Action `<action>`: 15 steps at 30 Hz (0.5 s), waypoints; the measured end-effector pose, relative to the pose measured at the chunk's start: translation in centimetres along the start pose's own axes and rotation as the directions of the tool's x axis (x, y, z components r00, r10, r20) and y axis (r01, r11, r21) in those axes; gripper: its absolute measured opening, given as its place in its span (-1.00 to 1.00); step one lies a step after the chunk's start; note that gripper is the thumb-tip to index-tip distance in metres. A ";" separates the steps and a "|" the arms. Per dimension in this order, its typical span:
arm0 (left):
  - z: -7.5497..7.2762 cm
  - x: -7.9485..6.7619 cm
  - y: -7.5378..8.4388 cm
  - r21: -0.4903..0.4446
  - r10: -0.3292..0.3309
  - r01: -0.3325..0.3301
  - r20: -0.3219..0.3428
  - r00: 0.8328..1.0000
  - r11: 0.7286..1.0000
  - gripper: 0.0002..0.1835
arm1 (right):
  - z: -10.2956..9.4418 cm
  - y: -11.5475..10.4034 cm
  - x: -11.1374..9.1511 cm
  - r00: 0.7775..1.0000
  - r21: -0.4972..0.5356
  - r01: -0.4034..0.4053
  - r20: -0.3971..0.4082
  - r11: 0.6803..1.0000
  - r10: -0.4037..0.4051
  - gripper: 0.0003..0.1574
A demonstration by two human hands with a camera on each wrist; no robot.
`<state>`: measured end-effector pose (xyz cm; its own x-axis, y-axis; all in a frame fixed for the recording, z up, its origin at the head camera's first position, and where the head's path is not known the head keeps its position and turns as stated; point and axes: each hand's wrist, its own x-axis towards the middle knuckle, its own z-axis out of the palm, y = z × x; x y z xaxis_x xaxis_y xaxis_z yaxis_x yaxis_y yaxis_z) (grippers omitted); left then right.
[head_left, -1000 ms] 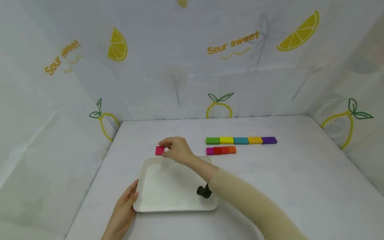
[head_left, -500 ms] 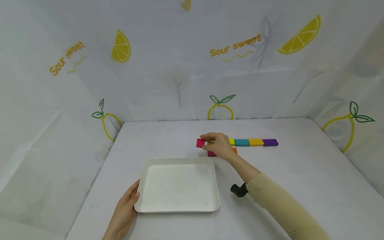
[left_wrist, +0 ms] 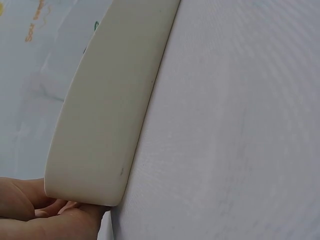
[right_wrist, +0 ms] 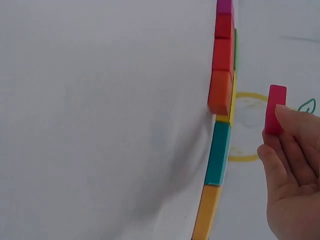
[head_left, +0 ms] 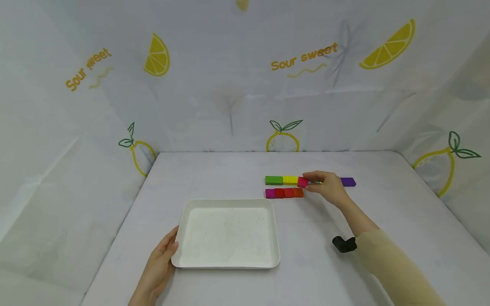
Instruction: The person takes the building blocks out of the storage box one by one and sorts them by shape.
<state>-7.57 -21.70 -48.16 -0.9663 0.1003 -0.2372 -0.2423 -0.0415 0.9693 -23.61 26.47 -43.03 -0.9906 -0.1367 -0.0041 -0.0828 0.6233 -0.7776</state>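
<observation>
My right hand [head_left: 325, 187] pinches a pink-red block [head_left: 302, 182] between thumb and fingers. In the head view it overlaps the back row; the right wrist view has this block [right_wrist: 275, 109] raised above the row. That back row holds a green block [head_left: 273, 180], a yellow block [head_left: 289, 180], a teal block [right_wrist: 218, 154], an orange-yellow block [right_wrist: 206, 212] and a purple block [head_left: 348, 182]. In front lie a magenta block [head_left: 269, 194], two red blocks [head_left: 283, 193] and an orange block [head_left: 298, 193]. My left hand [head_left: 158, 259] grips the left side of a white tray [head_left: 276, 250].
A white cloth [head_left: 306, 272] covers the table, and lemon-printed white sheeting [head_left: 214, 114] rises behind it and at both sides. A black piece [head_left: 344, 244] sticks out at the right sleeve [head_left: 394, 263].
My right hand has lifted the pink-red block from behind the tray's left part and carried it right, over to the back row. The left hand and tray have stayed in place.
</observation>
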 end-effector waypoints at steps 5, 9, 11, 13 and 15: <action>0.0 0.1 0.0 0.005 -0.006 0.006 -0.004 1.000 1.000 -0.36 | -1.2 2.2 -0.5 0.999 -0.030 -0.003 0.045 1.000 0.004 -0.47; 0.0 0.1 0.0 0.013 -0.006 0.006 -0.004 1.000 1.000 -0.36 | -1.7 3.6 -0.5 0.996 -0.054 -0.028 0.081 0.998 0.032 -0.50; 0.0 0.0 0.0 0.013 -0.009 0.009 -0.006 1.000 1.000 -0.35 | -1.7 4.0 -0.4 0.994 -0.054 -0.043 0.098 0.998 0.048 -0.48; 0.1 0.0 0.0 0.010 -0.013 0.013 -0.007 1.000 1.000 -0.35 | -1.5 4.2 -0.3 0.992 -0.054 -0.056 0.109 0.997 0.062 -0.46; 0.1 0.0 0.0 0.006 -0.016 0.017 -0.010 1.000 1.000 -0.35 | -1.3 4.4 -0.2 0.992 -0.063 -0.057 0.113 0.996 0.063 -0.44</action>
<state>-7.60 -21.61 -48.14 -0.9630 0.0913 -0.2537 -0.2577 -0.0337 0.9656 -23.94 30.25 -45.67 -0.9753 -0.1827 -0.1241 -0.0334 0.6773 -0.7349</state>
